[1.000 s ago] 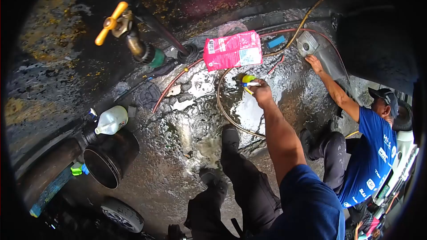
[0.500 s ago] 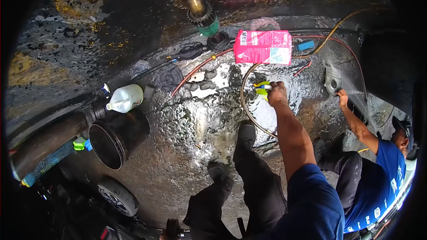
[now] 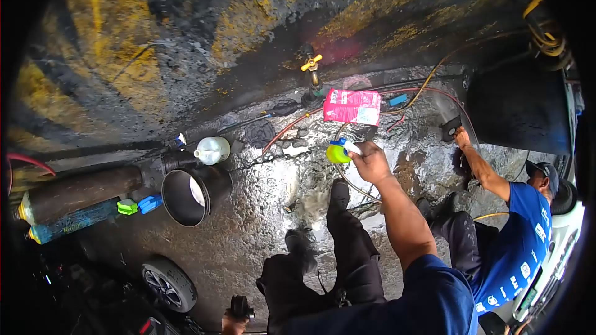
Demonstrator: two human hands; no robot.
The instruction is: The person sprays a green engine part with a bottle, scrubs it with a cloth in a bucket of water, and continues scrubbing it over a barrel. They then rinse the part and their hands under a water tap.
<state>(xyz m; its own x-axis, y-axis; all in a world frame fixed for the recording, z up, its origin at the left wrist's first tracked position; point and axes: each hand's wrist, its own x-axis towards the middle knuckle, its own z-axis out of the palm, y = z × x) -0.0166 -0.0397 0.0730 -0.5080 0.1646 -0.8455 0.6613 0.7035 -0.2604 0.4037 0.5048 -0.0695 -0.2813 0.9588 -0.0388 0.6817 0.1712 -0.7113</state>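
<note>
My right hand is wrapped around a yellow-green spray bottle with a blue and white trigger head, held out over the wet floor. A thin hose passes behind the bottle in this view. Low at the bottom edge, my left hand grips a dark round metal part. Much of that hand is cut off by the frame. Beyond the bottle lies a pink and white bag on the floor by the wall.
On the right, a crouching co-worker holds a dark part in a water spray. A black bucket, a whitish jug, gas cylinders and a wheel are on the left. A tap juts from the wall.
My view has tilted up, showing more wall. The spray bottle has turned and now shows more of its body. More of the part in my left hand shows. The co-worker has turned their part.
</note>
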